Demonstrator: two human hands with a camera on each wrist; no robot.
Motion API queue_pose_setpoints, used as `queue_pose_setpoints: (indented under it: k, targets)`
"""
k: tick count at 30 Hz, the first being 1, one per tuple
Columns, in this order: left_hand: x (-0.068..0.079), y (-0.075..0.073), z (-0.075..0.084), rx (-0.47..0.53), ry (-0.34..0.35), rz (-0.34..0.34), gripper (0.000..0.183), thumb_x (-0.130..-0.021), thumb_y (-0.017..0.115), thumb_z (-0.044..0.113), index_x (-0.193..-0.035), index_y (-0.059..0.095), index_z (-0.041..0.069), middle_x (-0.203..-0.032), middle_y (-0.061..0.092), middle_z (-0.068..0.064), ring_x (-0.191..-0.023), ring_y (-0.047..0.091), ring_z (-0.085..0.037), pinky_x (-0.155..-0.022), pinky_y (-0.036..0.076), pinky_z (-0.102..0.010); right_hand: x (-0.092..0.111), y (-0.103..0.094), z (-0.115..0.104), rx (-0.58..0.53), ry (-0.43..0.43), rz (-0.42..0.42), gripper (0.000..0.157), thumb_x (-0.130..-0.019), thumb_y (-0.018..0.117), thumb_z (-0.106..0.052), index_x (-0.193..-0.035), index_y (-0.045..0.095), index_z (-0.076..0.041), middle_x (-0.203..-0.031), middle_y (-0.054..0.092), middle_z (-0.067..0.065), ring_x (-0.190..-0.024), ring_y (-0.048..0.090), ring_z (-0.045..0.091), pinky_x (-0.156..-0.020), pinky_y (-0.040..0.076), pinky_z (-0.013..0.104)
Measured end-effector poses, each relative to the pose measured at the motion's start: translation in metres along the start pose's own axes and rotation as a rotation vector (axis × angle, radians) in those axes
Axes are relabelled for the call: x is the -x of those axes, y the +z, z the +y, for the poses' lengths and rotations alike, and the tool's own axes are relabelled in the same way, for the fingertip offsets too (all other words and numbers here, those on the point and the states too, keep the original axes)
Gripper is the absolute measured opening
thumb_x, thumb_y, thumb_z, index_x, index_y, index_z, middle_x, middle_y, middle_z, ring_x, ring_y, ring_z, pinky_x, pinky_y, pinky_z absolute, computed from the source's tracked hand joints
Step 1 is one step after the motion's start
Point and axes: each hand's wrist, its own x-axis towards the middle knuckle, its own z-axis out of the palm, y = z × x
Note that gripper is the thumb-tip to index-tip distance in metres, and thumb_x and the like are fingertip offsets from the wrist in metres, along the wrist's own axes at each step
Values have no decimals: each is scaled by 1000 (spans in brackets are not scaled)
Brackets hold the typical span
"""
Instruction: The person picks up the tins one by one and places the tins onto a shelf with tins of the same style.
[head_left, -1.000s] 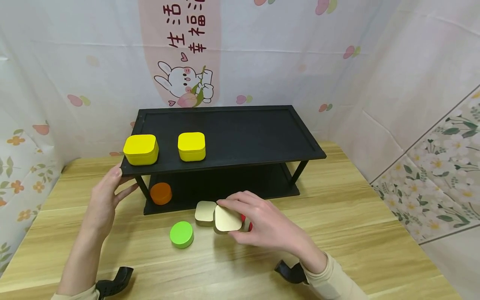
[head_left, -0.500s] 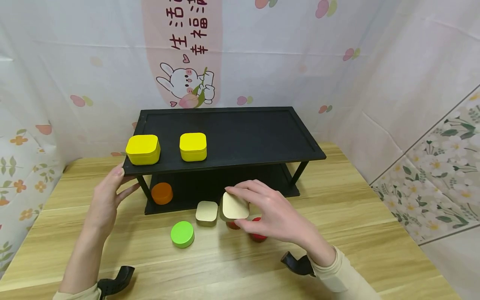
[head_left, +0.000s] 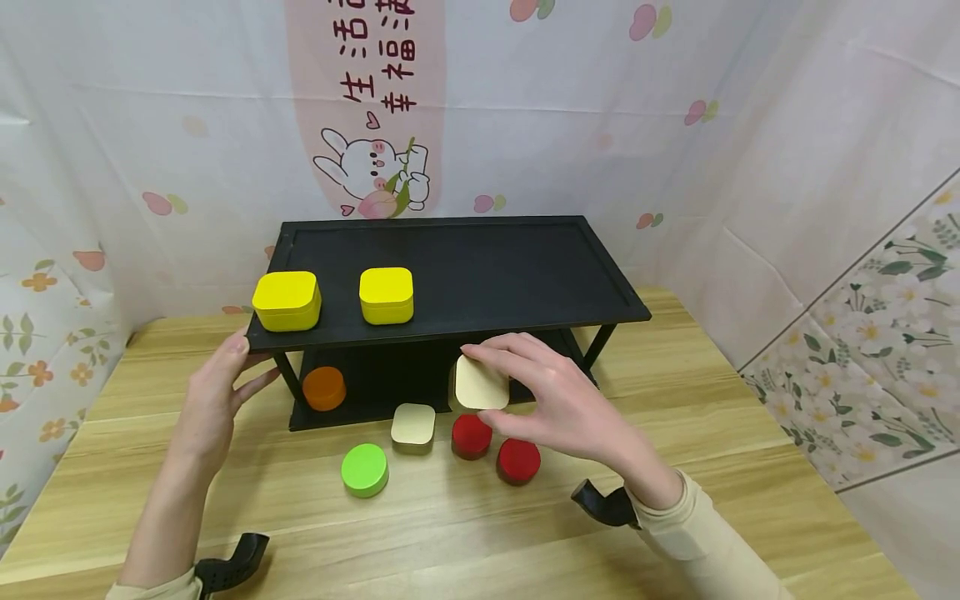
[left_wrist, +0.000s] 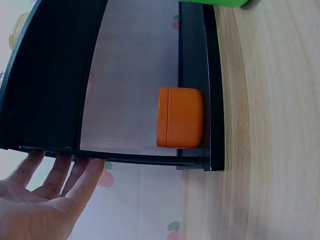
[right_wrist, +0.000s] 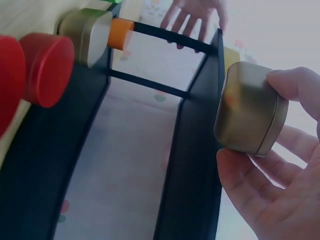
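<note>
My right hand (head_left: pixel 558 396) pinches a small gold square tin (head_left: pixel 480 385) between thumb and fingers, lifted off the table just before the rack's upper deck edge. In the right wrist view, the tin's rounded side faces the camera. At the left end of the black two-tier rack (head_left: pixel 465 271), my left hand (head_left: pixel 217 392) touches the frame; the left wrist view shows its fingers (left_wrist: pixel 60 172) extended against the end edge. Two yellow tins, one at the left corner (head_left: pixel 287 302) and one further right (head_left: pixel 386 296), sit on the upper deck.
An orange round tin (head_left: pixel 324 388) stands on the lower deck's left end. Before the rack on the wooden table (head_left: pixel 420 550) are a second gold tin (head_left: pixel 412 427), a green round tin (head_left: pixel 365 470) and two red round tins (head_left: pixel 518 461). A printed cloth (head_left: pixel 562 150) hangs behind.
My right hand has raised the gold tin from beside the other one, moving up and right toward the upper deck. Both red tins have come into view. The left hand stays at the rack.
</note>
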Motion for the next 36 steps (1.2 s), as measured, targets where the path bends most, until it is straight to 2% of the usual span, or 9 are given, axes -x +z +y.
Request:
queue_pose_setpoints:
  k: [10,27,36]
  targets:
    - [1,0,-1,-2,-4,0,38,-111,44,31,-143,59,17,-131,62,14,-114,60,-4,-91,58,-11,-12,-13,5,23,25,16,63,-84,84,-22,-143,61,-17,-133,63,-2,-117,60,11,-93,58,26]
    - [0,-1,-1,-3,1,-4,39,-111,43,31,-144,59,17,-133,61,14,-114,60,-4,-91,58,-12,-33,-28,19,41,34,50,61,-84,83,-19,-142,62,-17,-131,65,1,-114,60,14,-89,58,30]
    - [0,-1,-1,8,10,-6,37,-111,43,30,-143,59,18,-131,61,14,-112,61,-4,-91,58,-12,-43,-34,23,45,54,12,60,-86,82,-20,-142,62,-17,-133,64,2,-115,60,16,-88,58,36]
